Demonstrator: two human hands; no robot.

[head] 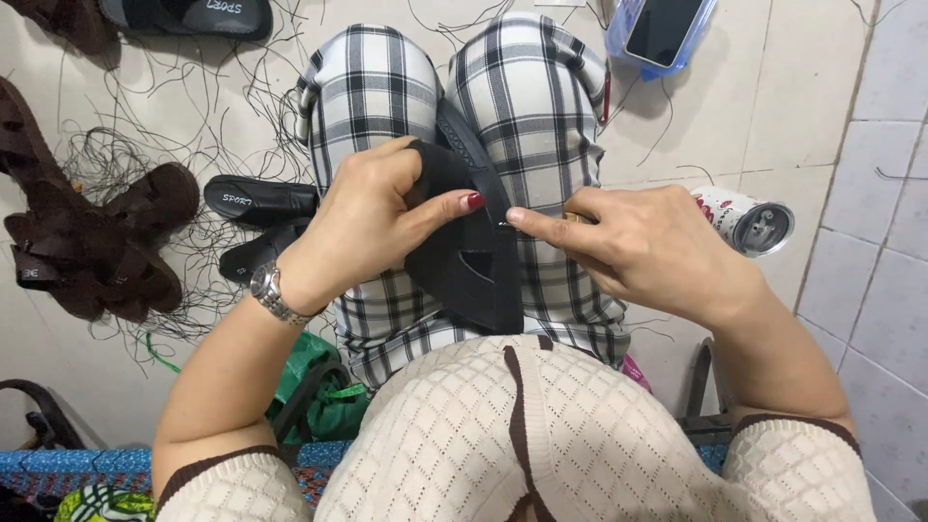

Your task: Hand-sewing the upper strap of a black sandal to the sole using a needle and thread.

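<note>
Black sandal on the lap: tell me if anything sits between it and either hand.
Nothing visible does. The left hand grips the black sandal directly, and the right hand presses a fingertip against its edge.

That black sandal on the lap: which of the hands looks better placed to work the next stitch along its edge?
Probably the right hand: its fingertips pinch something small at the black sandal's edge, while the left hand is wrapped around the sandal, steadying it on the lap.
</note>
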